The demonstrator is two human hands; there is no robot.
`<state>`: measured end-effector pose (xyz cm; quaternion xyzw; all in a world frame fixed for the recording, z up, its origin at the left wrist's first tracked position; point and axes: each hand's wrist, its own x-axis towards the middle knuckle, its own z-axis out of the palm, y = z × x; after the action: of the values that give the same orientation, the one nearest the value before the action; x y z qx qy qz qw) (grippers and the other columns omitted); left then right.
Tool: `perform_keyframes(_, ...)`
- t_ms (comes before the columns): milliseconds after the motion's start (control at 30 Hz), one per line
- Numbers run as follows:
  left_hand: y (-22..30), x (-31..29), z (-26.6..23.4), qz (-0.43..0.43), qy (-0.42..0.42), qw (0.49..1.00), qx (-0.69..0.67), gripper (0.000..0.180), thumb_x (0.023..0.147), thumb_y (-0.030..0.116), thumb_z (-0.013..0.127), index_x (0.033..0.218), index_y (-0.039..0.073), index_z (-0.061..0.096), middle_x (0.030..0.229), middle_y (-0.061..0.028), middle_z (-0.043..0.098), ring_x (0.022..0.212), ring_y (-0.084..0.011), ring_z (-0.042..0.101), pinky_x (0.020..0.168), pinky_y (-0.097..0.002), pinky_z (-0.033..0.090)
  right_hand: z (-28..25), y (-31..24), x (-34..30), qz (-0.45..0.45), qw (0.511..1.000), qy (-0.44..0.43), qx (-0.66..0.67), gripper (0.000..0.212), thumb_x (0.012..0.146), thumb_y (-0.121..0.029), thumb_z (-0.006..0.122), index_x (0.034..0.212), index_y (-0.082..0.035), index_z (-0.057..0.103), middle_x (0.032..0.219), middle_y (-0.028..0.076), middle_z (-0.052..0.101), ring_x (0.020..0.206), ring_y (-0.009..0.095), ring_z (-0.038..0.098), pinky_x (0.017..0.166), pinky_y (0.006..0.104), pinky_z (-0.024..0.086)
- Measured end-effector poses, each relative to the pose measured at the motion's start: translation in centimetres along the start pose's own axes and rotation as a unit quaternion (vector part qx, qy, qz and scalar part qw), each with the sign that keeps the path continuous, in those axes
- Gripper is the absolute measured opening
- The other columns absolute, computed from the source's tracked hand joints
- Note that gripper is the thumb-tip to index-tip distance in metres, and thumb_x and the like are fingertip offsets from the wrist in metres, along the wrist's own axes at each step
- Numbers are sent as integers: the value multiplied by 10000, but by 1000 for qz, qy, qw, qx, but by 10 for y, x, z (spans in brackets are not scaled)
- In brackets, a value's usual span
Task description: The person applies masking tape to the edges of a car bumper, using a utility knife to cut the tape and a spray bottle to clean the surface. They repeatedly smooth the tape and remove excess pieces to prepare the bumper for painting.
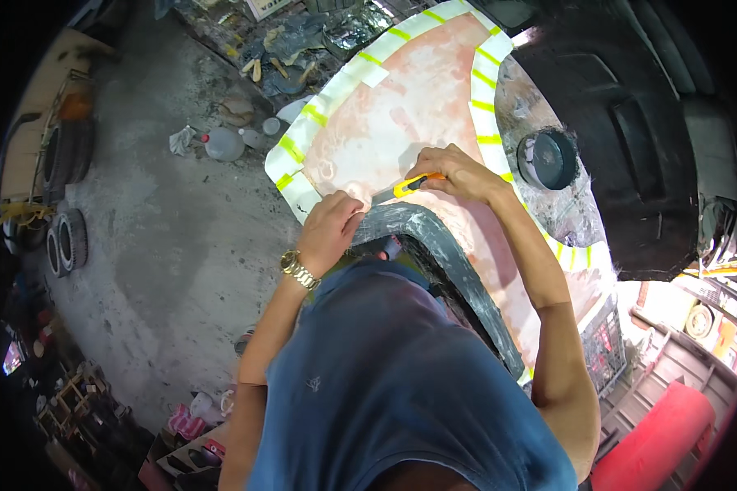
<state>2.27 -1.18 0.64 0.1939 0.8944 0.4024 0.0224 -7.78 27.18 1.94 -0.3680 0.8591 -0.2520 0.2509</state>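
My right hand (460, 173) grips a yellow utility knife (411, 185), its blade pointing left across a curved pinkish-white panel (409, 90). Close to the blade's tip, the fingers of my left hand (329, 229) are drawn together at the panel's near-left edge; what they pinch, if anything, is hidden. A metal-band watch circles my left wrist. Along the near edge of the panel runs a dark grey arched strip (450, 245), just right of my left fingers. White paper with yellow-green tape tabs (295, 149) borders the panel's outer edges.
A dark round tub (549, 159) stands right of the panel, beside a large black panel (630, 123). Plastic jugs (224, 144) sit on the concrete floor at the left. Tyres (67, 237) are farther left. A red cylinder (655, 442) lies at lower right.
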Motion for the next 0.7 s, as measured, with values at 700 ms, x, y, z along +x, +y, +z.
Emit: perform_keyframes(700,1,36,29,-87,-125,985,80,333,733,97,798,961,50,559,946,-120,612,904,-332,618,782,-441,491,12,21,-9,-41,999,17,12,334,908,-151,661,1232,-225,691,952,49,581,920,202,570,893,393,356)
